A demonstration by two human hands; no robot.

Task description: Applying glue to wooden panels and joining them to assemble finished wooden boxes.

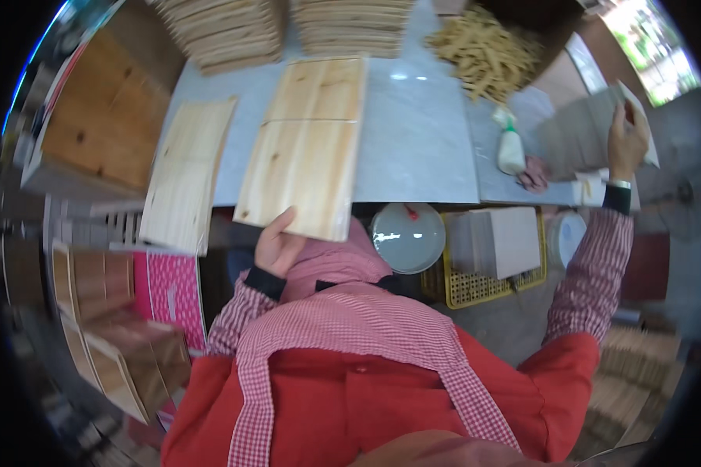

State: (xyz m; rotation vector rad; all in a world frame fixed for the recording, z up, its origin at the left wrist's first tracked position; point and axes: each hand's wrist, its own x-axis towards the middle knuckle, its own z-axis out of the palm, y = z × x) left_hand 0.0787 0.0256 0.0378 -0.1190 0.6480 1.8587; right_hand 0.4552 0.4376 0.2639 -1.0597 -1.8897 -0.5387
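Observation:
My left hand [279,247] grips the near edge of a pale wooden board [300,167], its thumb lying on the top face. The board juts over the table's front edge and has a seam across its upper part. Left of it, a thinner wooden panel [185,167] also overhangs the edge. At the far right, my right hand [627,142] is at the end of a stack of greyish-white sheets [584,128], fingers curled in. Whether a sheet is between those fingers is hidden.
Stacked boards [350,27] stand at the back, beside a heap of thin wood strips [487,50]. A white squeeze bottle [511,148] and a crumpled cloth [534,174] lie before the sheets. Below are a round basin [409,237] and a yellow crate [475,292]. A large wooden box [101,113] stands left.

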